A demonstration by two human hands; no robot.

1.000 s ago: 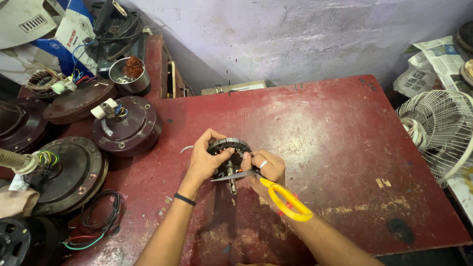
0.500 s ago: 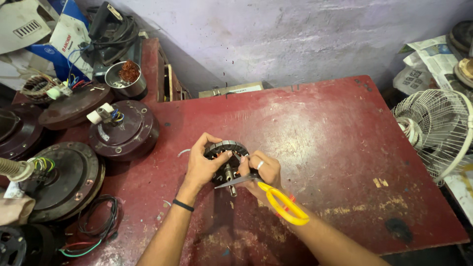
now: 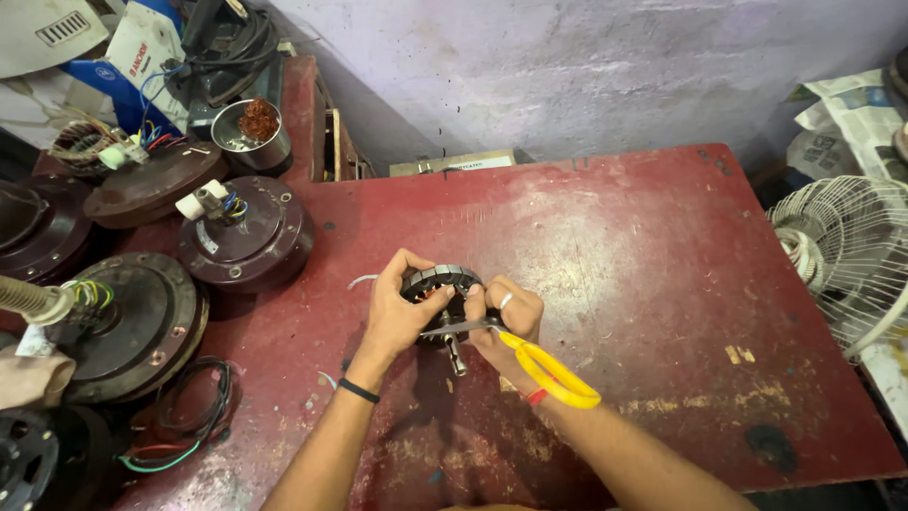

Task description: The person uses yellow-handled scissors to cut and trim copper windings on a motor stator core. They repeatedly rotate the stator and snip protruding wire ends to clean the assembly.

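Note:
A round dark metal motor stator [image 3: 441,284] with a short shaft pointing down sits between both hands above the red table [image 3: 615,246]. My left hand [image 3: 397,317] grips its left side. My right hand [image 3: 506,317], with a ring on one finger, holds yellow-handled scissors [image 3: 549,374]; their blades lie across the stator's lower edge, pointing left. The yellow loops stick out over my right wrist.
Several brown ceiling-fan motor housings [image 3: 248,237] with wire stubs crowd the left side. A steel cup holding copper wire [image 3: 252,132] stands at the back left. Loose black, red and green wires [image 3: 180,431] lie front left. A white fan guard [image 3: 842,255] and newspapers [image 3: 842,118] sit at the right.
Both hands stay on the stator with the scissors against it. Only the view has shifted slightly; the hands' grip looks the same.

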